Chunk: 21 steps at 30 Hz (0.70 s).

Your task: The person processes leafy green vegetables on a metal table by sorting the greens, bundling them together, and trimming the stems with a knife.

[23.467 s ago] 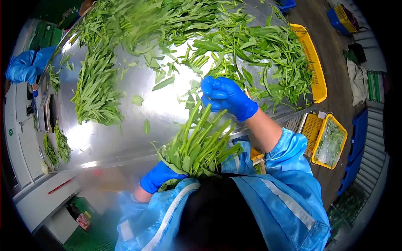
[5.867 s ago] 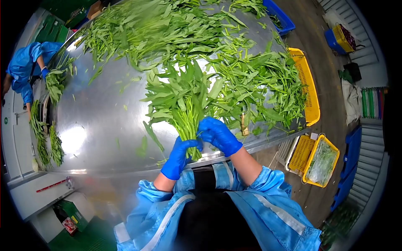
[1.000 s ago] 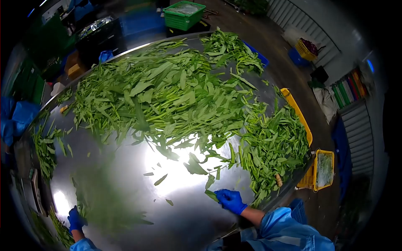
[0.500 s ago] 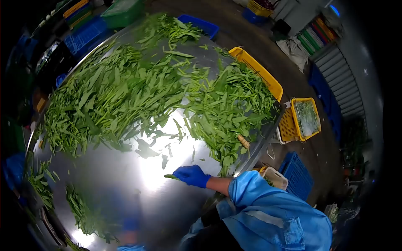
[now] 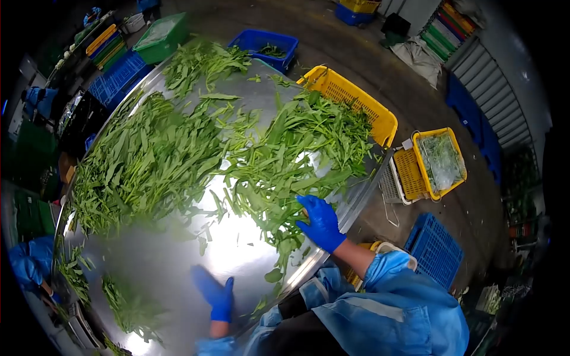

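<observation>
My right hand (image 5: 323, 225), in a blue glove, reaches over the right-hand heap of leafy green stems (image 5: 285, 160). Its thumb and fingers are spread around a small tan thing (image 5: 304, 211), mostly hidden; I cannot tell how firmly they touch it. Lower down, my left hand (image 5: 215, 295), also blue-gloved and slightly blurred, is over the bare metal near the front edge of the table (image 5: 172, 255). Its fingers are stretched out and the thumb stands apart, with nothing in it. A small bunch of greens (image 5: 127, 302) lies to its left.
A larger heap of greens (image 5: 142, 160) covers the table's left. A yellow basket (image 5: 386, 124) stands by the right edge and a blue crate (image 5: 267, 38) at the far end. Beside me are another yellow basket (image 5: 460, 160) and a blue crate (image 5: 436, 252). A co-worker's blue sleeve (image 5: 38, 261) shows at left.
My right hand has moved up and right to the heap; the green piece it held is no longer seen. My left hand has come up and right over the metal. The view has shifted.
</observation>
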Tool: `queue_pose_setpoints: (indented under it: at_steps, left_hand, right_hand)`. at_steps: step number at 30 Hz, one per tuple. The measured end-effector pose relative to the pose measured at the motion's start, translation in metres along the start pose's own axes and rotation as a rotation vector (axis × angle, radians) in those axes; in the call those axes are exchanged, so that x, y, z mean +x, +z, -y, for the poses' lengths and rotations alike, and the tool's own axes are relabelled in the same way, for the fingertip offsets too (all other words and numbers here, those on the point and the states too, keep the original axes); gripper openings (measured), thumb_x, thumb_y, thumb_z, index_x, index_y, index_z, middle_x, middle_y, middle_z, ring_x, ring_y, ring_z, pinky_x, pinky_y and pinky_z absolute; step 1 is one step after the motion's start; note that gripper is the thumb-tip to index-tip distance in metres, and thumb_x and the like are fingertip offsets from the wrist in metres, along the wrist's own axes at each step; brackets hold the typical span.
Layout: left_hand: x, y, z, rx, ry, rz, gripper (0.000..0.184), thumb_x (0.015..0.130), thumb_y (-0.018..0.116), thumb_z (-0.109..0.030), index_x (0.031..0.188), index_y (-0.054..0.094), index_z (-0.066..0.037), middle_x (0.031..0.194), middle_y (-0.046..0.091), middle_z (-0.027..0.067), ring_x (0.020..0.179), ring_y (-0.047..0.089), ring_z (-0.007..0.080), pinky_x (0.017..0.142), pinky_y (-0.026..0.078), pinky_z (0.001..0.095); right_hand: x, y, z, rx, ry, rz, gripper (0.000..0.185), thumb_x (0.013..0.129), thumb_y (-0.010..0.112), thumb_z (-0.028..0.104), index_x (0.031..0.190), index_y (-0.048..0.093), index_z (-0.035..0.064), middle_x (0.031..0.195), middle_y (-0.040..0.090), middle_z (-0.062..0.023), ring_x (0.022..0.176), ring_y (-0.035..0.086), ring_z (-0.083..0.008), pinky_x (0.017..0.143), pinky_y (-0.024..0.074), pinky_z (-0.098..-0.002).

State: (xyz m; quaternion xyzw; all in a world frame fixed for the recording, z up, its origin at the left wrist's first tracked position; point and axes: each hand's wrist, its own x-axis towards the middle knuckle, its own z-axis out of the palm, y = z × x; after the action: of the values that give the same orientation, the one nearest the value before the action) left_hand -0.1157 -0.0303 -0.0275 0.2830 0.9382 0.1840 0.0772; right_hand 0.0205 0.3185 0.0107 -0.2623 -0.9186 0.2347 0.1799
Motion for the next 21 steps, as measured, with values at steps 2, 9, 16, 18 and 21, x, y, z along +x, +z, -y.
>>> queue_pose_setpoints:
  at_steps: [2, 9, 16, 18, 21]
  left_hand:
    - [0.030, 0.027, -0.032, -0.033, 0.093, -0.017, 0.104, 0.074, 0.069, -0.046, 0.142, 0.011, 0.007, 0.148, 0.010, 0.0269, 0.137, 0.009, 0.0422, 0.111, 0.007, 0.0467]
    - [0.175, 0.112, -0.161, -0.018, 0.285, -0.098, 0.087, 0.082, 0.057, -0.038, 0.141, 0.012, 0.009, 0.147, 0.015, 0.0271, 0.136, 0.014, 0.0417, 0.111, 0.012, 0.0473]
    - [0.268, 0.192, -0.304, -0.138, 0.703, 0.011, 0.098, 0.069, 0.071, -0.035, 0.140, 0.017, 0.007, 0.144, 0.022, 0.0264, 0.133, 0.023, 0.0407, 0.110, 0.020, 0.0425]
    - [0.270, 0.167, -0.327, -0.392, 0.662, 0.279, 0.097, 0.066, 0.073, -0.028, 0.140, 0.020, 0.004, 0.142, 0.029, 0.0245, 0.130, 0.032, 0.0382, 0.107, 0.028, 0.0404]
    - [0.252, 0.119, -0.309, -0.114, 0.667, 0.174, 0.081, 0.061, 0.076, -0.017, 0.131, 0.040, 0.003, 0.123, 0.052, 0.0201, 0.110, 0.054, 0.0336, 0.094, 0.042, 0.0373]
  right_hand:
    - [-0.011, 0.002, -0.027, 0.025, 0.056, 0.195, 0.057, 0.072, 0.071, 0.016, 0.125, 0.050, 0.0110, 0.103, 0.057, -0.0136, 0.090, 0.056, -0.0318, 0.077, 0.0469, -0.0377]
    - [-0.013, -0.003, -0.098, 0.627, 0.415, 0.104, 0.037, 0.089, 0.055, 0.012, 0.124, 0.049, 0.0056, 0.084, 0.058, -0.0030, 0.067, 0.055, -0.0109, 0.057, 0.0451, -0.0263]
    - [0.002, -0.067, -0.107, 1.341, 0.802, -0.244, 0.028, 0.090, 0.054, 0.019, 0.114, 0.054, 0.0061, 0.068, 0.050, 0.0013, 0.049, 0.040, -0.0054, 0.043, 0.0321, -0.0206]
    - [0.006, -0.068, -0.104, 1.306, 0.832, -0.201, 0.027, 0.088, 0.057, 0.022, 0.110, 0.056, 0.0054, 0.069, 0.051, 0.0011, 0.048, 0.040, -0.0053, 0.042, 0.0323, -0.0211]
    - [-0.003, -0.058, -0.098, 1.283, 0.808, -0.151, 0.025, 0.088, 0.058, 0.022, 0.106, 0.058, 0.0048, 0.075, 0.053, -0.0001, 0.054, 0.045, -0.0070, 0.046, 0.0362, -0.0221]
